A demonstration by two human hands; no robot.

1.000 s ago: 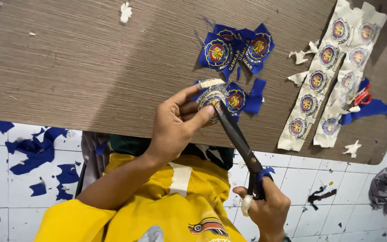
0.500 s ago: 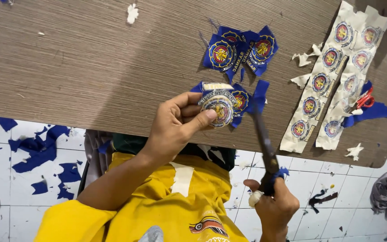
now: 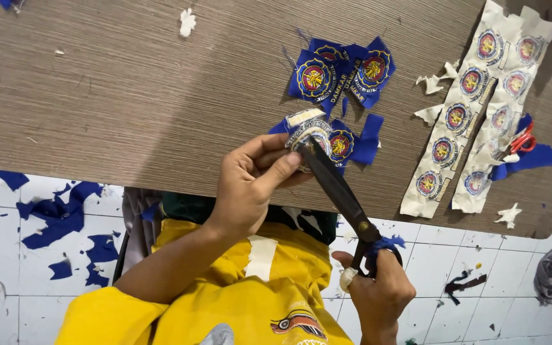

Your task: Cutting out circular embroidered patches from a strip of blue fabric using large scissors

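left hand (image 3: 250,182) pinching a round blue patch (image 3: 311,137) between thumb and fingers over the brown table (image 3: 129,96), right hand (image 3: 378,291) closed in the handles of black scissors (image 3: 337,188), blade tips touching the patch edge

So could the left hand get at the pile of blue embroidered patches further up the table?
Probably yes: the wooden table between left hand and pile of blue embroidered patches looks bare, though the hand is holding a patch.

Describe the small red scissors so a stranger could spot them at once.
Start at the brown table and go to its right end, where two pale strips of round badges lie. The small scissors sit beside them on blue cloth; their red handles are unique there.
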